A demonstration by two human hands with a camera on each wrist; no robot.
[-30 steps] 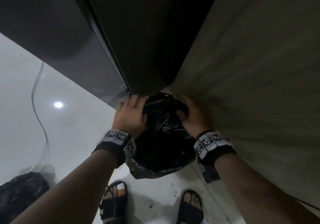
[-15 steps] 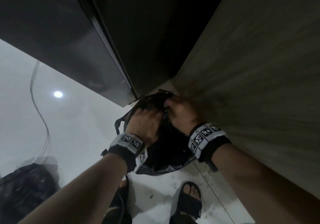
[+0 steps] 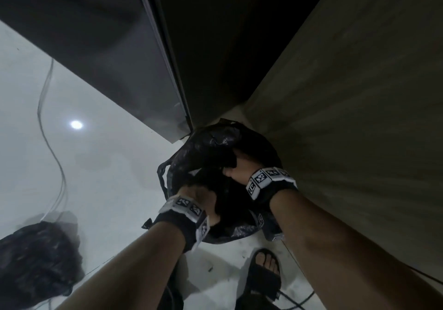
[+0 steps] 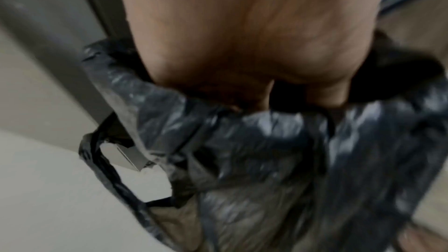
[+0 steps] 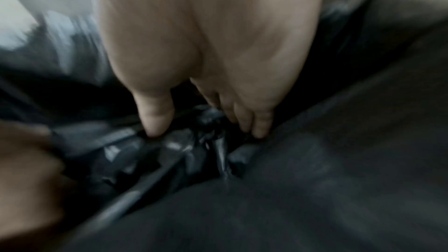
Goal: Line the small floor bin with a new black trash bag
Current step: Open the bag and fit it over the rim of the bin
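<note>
At the centre of the head view, the crinkled black plastic trash bag (image 3: 215, 142) sits over the small floor bin in the corner between a dark cabinet (image 3: 107, 46) and a wood-grain panel (image 3: 347, 118). The left hand (image 3: 203, 202) grips its near edge with curled fingers; the right hand (image 3: 236, 168) pinches a bunched fold.

- We stand indoors in what looks like a home: glossy white tiled floor (image 3: 100, 166), a dark appliance or cabinet (image 3: 115, 46) against a wood-grain panel (image 3: 359, 118).
- We wear open black sandals (image 3: 265, 278); a loose cable (image 3: 51, 142) trails across the floor.
</note>
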